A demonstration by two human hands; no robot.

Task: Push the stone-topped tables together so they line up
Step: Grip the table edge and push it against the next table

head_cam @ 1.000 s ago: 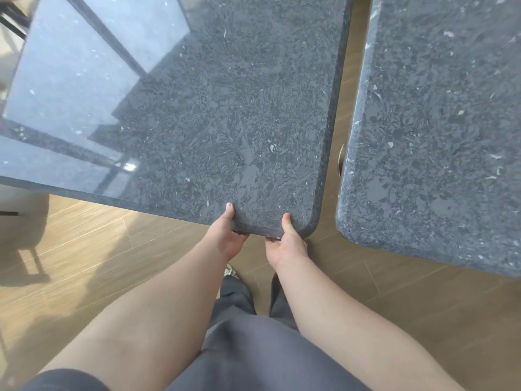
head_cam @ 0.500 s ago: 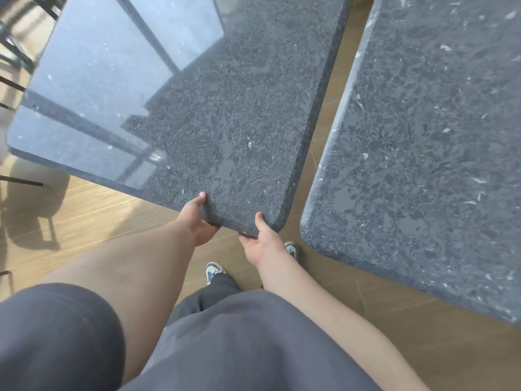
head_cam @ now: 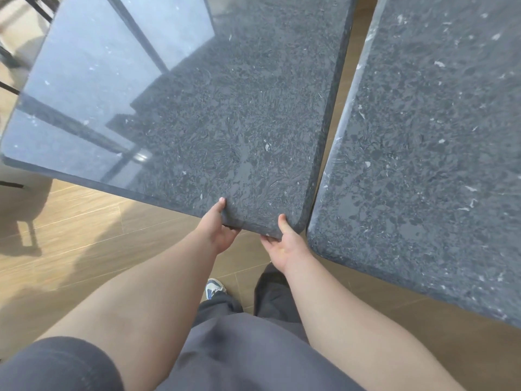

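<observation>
Speckled dark stone tops on both pieces: left bench [head_cam: 225, 122] and right bench [head_cam: 437, 150] sit side by side w/ a narrow wedge of wood floor [head_cam: 84, 221] showing between, nearly touching at the near corners, gap wider farther back. Left hand [head_cam: 218, 228] and right hand [head_cam: 284, 244] both clamped on left bench's near edge by its rounded corner, thumbs on top. Sneaker [head_cam: 212, 287] below; chair legs [head_cam: 17, 52] far left.

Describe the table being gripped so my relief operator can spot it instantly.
Two dark speckled stone tabletops fill the view above a wooden floor. It is the left table, its near corner held by both hands. Unlike the right table, it mirrors a bright window.
</observation>
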